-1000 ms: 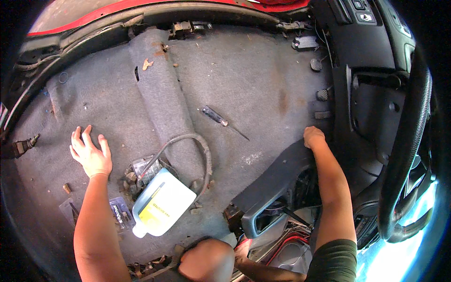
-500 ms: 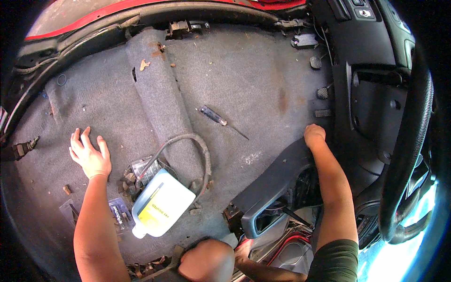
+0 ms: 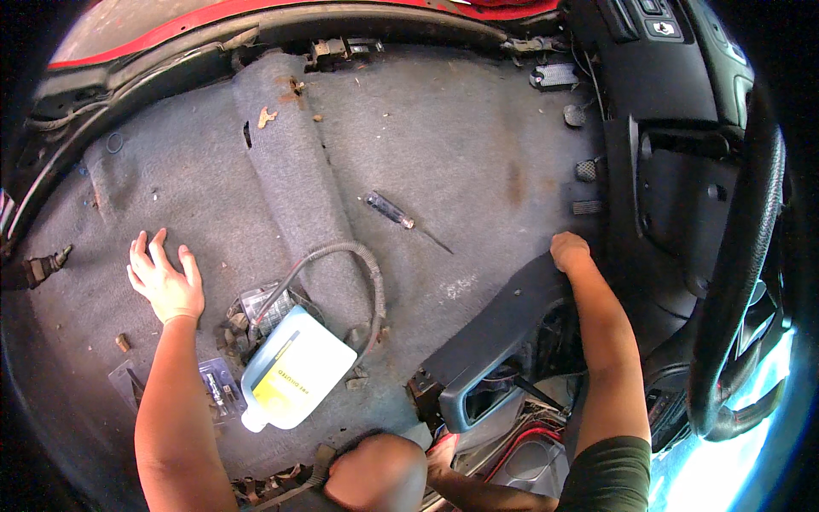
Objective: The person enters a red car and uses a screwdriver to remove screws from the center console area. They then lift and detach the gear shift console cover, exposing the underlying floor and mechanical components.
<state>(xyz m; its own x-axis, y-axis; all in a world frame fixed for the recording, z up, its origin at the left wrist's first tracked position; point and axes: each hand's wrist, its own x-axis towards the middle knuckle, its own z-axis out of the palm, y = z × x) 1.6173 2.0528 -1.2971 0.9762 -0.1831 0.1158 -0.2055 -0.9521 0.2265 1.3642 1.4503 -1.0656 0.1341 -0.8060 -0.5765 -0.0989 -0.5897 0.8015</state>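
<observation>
a: head view. what's hard to read?

b: the right hand (image 3: 569,252) curls over the far end of a black console panel (image 3: 499,328); its fingers drop behind the edge, so i cannot tell how tightly it grips. the panel's near end sinks into a dark tangle of wires and trim. a second person's head at the lower edge is blurred, and small clear packets (image 3: 217,384) by the left forearm are too small to make out.

a: the left hand?

b: the left hand (image 3: 165,277) lies flat on the grey carpet (image 3: 444,145), fingers spread wide, holding nothing.

a: room to move?

b: bare carpet lies between the hands. a screwdriver (image 3: 394,213) rests there alone. a jug of blue liquid (image 3: 294,367) lies on its side near the left forearm, beside a looped grey cable (image 3: 363,256).

a: the setting?

b: a stripped car floor, stained and scattered with debris. steering wheel (image 3: 734,282) at right, red sill (image 3: 213,13) along the top.
</observation>
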